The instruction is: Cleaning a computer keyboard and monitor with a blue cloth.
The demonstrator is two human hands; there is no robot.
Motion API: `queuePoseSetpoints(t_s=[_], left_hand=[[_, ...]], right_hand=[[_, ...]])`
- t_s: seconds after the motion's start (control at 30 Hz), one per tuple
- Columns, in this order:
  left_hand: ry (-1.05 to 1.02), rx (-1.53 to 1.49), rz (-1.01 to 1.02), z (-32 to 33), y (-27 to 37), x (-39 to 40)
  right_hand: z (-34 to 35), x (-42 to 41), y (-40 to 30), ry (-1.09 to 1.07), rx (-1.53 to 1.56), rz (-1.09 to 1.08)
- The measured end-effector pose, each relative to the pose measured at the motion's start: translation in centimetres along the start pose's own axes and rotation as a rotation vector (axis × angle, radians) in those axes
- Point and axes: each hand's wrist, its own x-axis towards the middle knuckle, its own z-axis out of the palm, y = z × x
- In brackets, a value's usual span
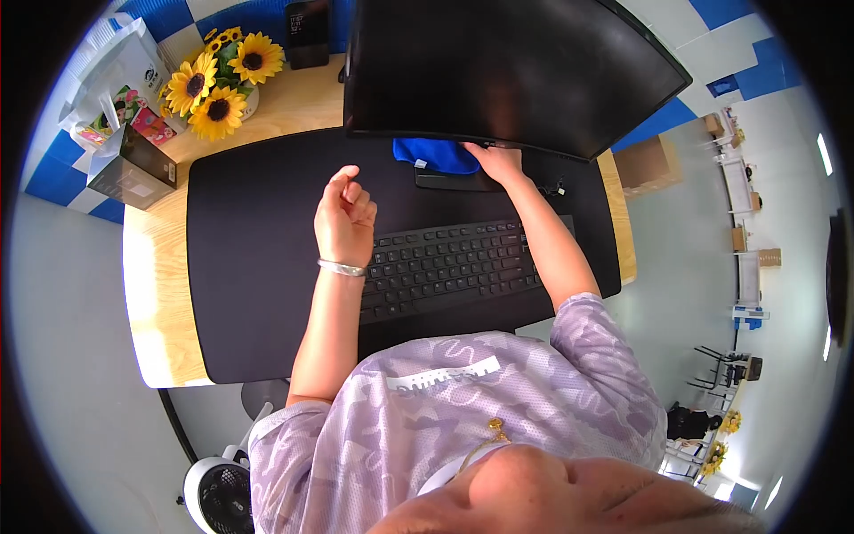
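My right hand reaches under the lower edge of the black monitor, grasping a blue cloth with a small white tag. Its fingertips are partly hidden there. The cloth lies over part of the dark monitor base. Raised above the black desk mat, my left hand holds nothing; its fingers are curled in and a silver bracelet circles the wrist. A black keyboard sits between my forearms, partly covered by the right one.
Artificial sunflowers in a white pot, a box, a plastic package and a dark display device stand at the back left. A short cable lies right of my hand. A white fan stands below the desk.
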Motion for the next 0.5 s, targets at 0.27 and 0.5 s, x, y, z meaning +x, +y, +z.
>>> queuePoseSetpoints(t_s=[0.27,0.5], left_hand=[[0.036,0.250,0.447,-0.6,1.5,-0.9],[0.369,0.922,0.874,-5.1,-0.9,-11.3]], right_hand=[[2.9,1.5,4.1,-0.110,0.566,0.003],[2.2,0.8,3.0,-0.021,0.431,0.002]])
